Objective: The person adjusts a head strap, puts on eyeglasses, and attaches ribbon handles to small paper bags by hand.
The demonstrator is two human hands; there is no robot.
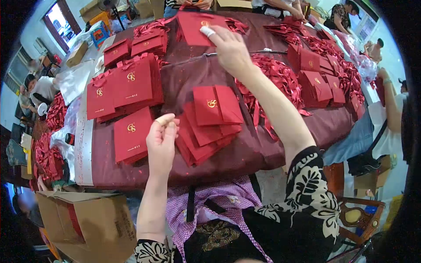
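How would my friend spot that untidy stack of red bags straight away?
Find the big maroon-covered table. Near its front edge, between the person's left hand and a loose ribbon heap, lies the fanned stack of red bags. Its layers splay at different angles, unlike the squarer stacks left of the hand.

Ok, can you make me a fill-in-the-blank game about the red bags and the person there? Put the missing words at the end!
The letters on the red bags are coloured ____. The right hand reaches over the table, with one finger wrapped in something ____. Over the black top, the person wears a checked purple ____. The big open box at the near left is made of ____.

Missing words: gold; white; apron; cardboard.
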